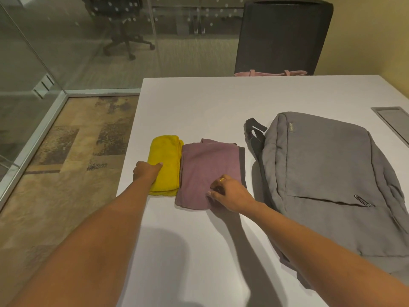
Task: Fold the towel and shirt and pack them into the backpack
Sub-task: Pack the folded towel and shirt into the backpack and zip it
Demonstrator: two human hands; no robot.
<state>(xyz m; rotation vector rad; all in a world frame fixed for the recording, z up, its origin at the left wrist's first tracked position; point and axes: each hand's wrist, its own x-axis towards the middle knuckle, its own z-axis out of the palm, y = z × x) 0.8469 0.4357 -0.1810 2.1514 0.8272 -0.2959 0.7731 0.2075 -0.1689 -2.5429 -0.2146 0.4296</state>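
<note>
Backpack (327,173) flat, folded towel (166,156), shirt (208,165) beside

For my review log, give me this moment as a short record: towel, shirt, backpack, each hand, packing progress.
towel: yellow, folded, on the table
shirt: purple, folded, right of the towel, edges touching
backpack: grey, lying flat, right of the shirt
left hand: on the towel's near end, thumb on top, fingers hidden
right hand: curled fingers on the shirt's near part
packed: nothing yet
</note>
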